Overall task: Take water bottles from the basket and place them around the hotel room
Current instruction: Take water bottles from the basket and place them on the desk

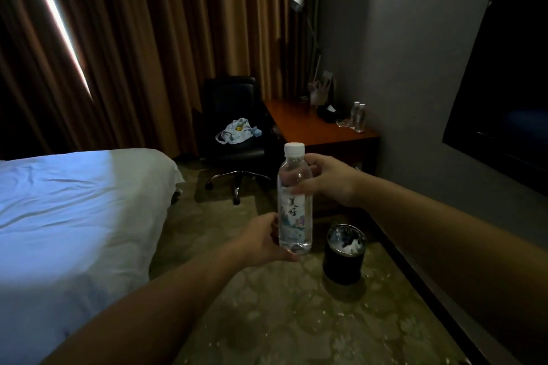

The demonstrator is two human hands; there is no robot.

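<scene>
A clear water bottle (295, 201) with a white cap and a printed label is held upright in front of me, over the carpet. My right hand (329, 179) grips its upper part, fingers curled round it. My left hand (264, 238) cups its base from the left, fingers wrapped under the bottom. Two more water bottles (357, 115) stand on the wooden desk (308, 127) by the wall. No basket is in view.
A white bed (74, 210) fills the left. A black office chair (234, 124) with a bag on its seat stands at the desk. A black waste bin (344, 255) sits on the carpet below the bottle. A dark TV (504, 77) hangs on the right wall; curtains behind.
</scene>
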